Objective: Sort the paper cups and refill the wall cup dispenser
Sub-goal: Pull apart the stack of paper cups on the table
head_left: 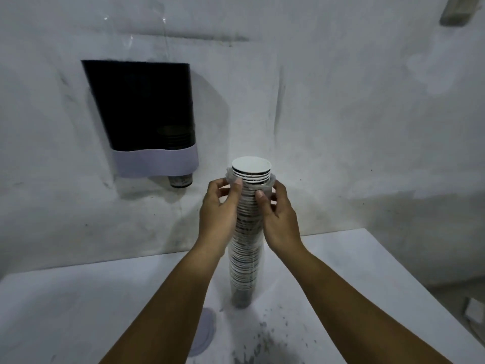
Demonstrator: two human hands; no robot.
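Grip: left hand (220,206) and right hand (278,212) pinch the clear plastic sleeve (267,185) near the stack's top.
Cup stack (246,243): upright between both hands, upside-down, base below the grip on the white table (78,306).
Dispenser (147,119): wall-mounted, up and left of the grip, one cup (180,179) poking out beneath.
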